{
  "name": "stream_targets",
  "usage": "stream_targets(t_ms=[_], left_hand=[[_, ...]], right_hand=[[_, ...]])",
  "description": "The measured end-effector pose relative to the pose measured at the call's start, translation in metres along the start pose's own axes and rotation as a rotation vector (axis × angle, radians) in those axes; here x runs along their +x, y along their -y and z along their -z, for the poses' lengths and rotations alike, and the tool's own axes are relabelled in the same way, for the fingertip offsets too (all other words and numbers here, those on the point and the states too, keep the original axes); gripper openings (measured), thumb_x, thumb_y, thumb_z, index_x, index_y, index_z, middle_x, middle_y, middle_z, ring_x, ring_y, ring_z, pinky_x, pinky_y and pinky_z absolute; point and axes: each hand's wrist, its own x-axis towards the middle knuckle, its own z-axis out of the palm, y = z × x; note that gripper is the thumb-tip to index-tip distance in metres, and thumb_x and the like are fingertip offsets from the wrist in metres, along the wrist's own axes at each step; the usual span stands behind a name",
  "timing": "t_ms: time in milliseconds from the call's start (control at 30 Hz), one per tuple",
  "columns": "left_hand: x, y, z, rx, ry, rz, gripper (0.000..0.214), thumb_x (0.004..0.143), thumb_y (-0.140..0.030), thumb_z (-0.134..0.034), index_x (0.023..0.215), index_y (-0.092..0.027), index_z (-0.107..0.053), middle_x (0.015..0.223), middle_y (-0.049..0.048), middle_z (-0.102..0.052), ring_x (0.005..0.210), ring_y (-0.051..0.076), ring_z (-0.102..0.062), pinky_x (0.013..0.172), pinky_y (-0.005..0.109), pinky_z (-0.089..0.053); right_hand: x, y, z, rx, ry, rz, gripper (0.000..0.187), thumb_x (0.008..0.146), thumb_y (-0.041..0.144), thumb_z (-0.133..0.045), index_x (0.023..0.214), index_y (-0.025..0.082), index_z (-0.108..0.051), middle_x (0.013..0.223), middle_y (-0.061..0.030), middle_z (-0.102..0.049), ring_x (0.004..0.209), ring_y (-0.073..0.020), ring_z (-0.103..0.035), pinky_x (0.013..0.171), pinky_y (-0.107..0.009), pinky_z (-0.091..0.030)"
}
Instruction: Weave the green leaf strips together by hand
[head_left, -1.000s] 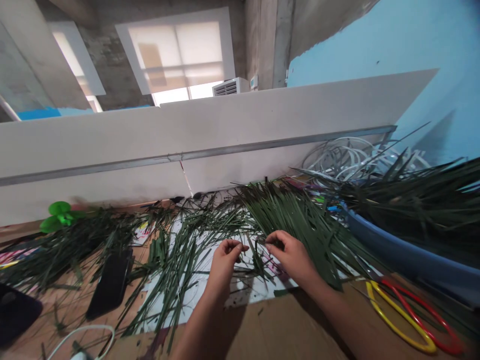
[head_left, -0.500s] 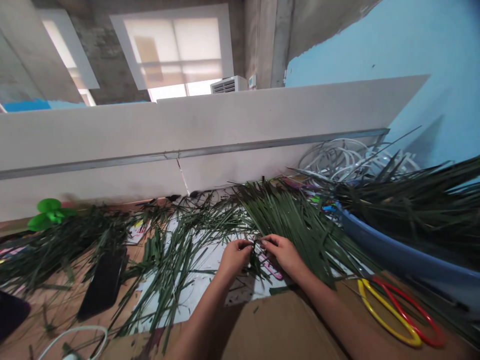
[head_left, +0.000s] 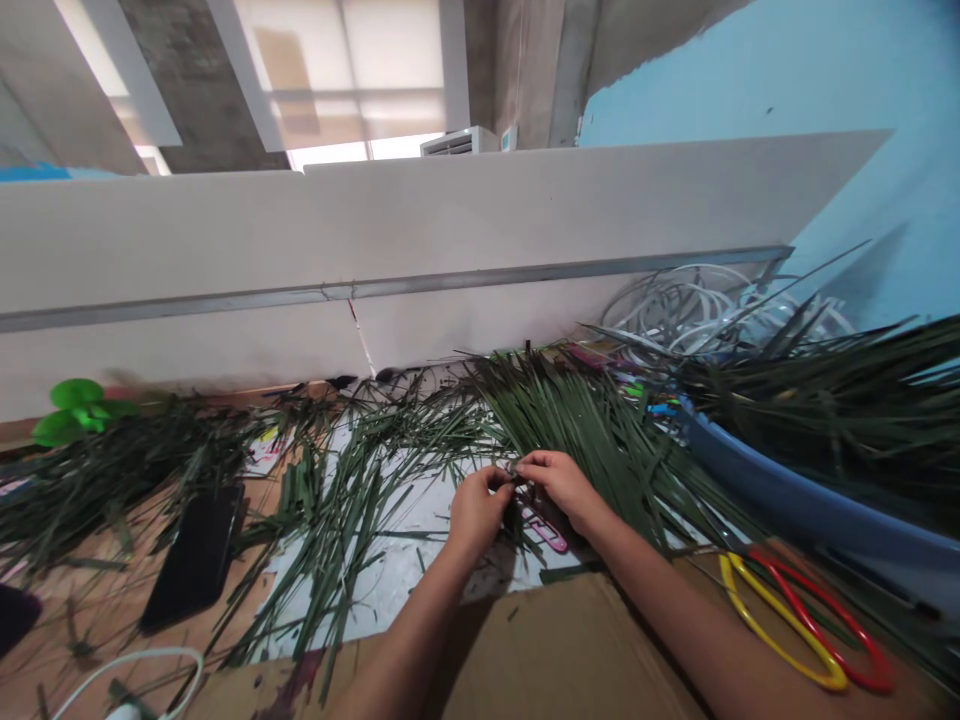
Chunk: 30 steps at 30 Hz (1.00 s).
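Note:
My left hand (head_left: 476, 505) and my right hand (head_left: 559, 485) meet at the middle of the table, fingertips pinched together on a narrow green leaf strip (head_left: 514, 468) held between them. Both hands hover just over a fanned bundle of long green leaf strips (head_left: 577, 425) that spreads back and to the right. More loose green strips (head_left: 352, 480) lie scattered to the left over white paper (head_left: 405, 560). A pink item (head_left: 546, 532) lies under my right hand.
A black phone (head_left: 196, 555) lies at left, a green plastic piece (head_left: 71, 410) beyond it. A blue tub (head_left: 787, 495) full of leaves stands at right, with red and yellow scissor handles (head_left: 802, 625) before it. Cardboard (head_left: 540, 660) covers the near edge; a white partition (head_left: 450, 250) closes the back.
My two hands have come together from a small gap and now pinch the same strip. The view has shifted slightly.

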Motion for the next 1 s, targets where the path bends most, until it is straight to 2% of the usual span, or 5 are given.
stream_targets(t_ms=[400, 633, 733, 867, 1000], left_hand=[[0.01, 0.017, -0.007, -0.224, 0.035, 0.072, 0.015, 0.07, -0.032, -0.072, 0.07, -0.018, -0.066, 0.061, 0.0011, -0.065, 0.059, 0.017, -0.06, 0.06, 0.027, -0.045], [0.008, 0.015, -0.004, -0.241, 0.033, 0.053, 0.014, 0.072, -0.03, -0.067, 0.065, -0.018, -0.064, 0.059, 0.0005, -0.061, 0.056, 0.015, -0.054, 0.056, 0.025, -0.041], [0.008, 0.013, -0.003, -0.228, 0.038, 0.033, 0.012, 0.073, -0.026, -0.063, 0.065, -0.018, -0.063, 0.059, 0.0, -0.059, 0.057, 0.014, -0.051, 0.056, 0.024, -0.039], [0.008, 0.013, -0.003, -0.191, 0.051, 0.021, 0.01, 0.072, -0.024, -0.063, 0.064, -0.018, -0.063, 0.058, -0.0013, -0.057, 0.058, 0.014, -0.05, 0.057, 0.023, -0.039], [0.006, 0.015, -0.002, -0.144, 0.061, 0.005, 0.008, 0.073, -0.023, -0.061, 0.068, -0.018, -0.066, 0.062, -0.0011, -0.06, 0.062, 0.015, -0.052, 0.06, 0.024, -0.04]], right_hand=[[-0.001, 0.0, 0.003, 0.043, 0.028, 0.005, 0.019, 0.065, 0.036, -0.066, 0.065, 0.018, -0.063, 0.055, 0.0029, -0.058, 0.048, -0.0114, -0.046, 0.047, -0.025, -0.034], [-0.006, 0.002, 0.011, 0.037, 0.063, 0.117, 0.043, 0.072, 0.036, -0.066, 0.112, 0.019, -0.065, 0.086, -0.0017, -0.068, 0.061, -0.0132, -0.055, 0.054, -0.024, -0.041], [-0.008, 0.001, 0.012, -0.072, 0.108, 0.226, 0.033, 0.073, 0.031, -0.067, 0.104, 0.02, -0.071, 0.099, -0.0054, -0.069, 0.075, -0.0169, -0.061, 0.064, -0.028, -0.046], [-0.01, -0.001, 0.011, -0.318, 0.074, 0.373, 0.017, 0.076, 0.022, -0.064, 0.089, 0.02, -0.074, 0.093, -0.005, -0.069, 0.085, -0.0195, -0.063, 0.076, -0.031, -0.047], [-0.008, -0.005, 0.01, -0.377, 0.084, 0.4, 0.014, 0.078, 0.019, -0.061, 0.086, 0.019, -0.072, 0.09, -0.0044, -0.07, 0.09, -0.0201, -0.065, 0.083, -0.032, -0.047]])
